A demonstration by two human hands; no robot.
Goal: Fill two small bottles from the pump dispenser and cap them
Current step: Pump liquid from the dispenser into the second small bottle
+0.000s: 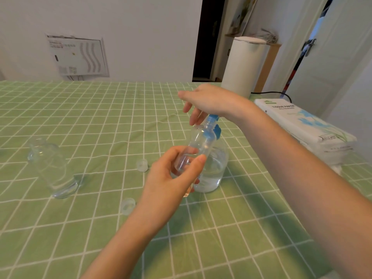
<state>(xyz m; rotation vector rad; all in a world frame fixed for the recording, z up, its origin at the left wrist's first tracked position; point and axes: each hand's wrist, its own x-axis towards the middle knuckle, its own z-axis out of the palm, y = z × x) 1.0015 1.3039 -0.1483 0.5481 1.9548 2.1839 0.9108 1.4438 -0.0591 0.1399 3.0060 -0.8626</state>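
Filling step in hand: one bottle at the pump, neither bottle capped.

We find the left hand (173,174), centre frame, pinching a clear bottle (201,143) between thumb and fingers, tilted, its mouth up against the blue nozzle of the dispenser (215,170), which stands on the table (100,117) just behind. The right hand (207,101) rests palm-down on the pump head, fingers loose, gripping nothing. Fill level in the bottle cannot be told. A second bottle (52,168) stands well apart at centre left; two caps (142,165) lie loose between. We judge the next move calls for a firm downward press, mouth held under the nozzle. Legible writing: "TISSUE PAPER" on the pack (306,125) at right; the wall panel (77,55) print, upper left, is unreadable.
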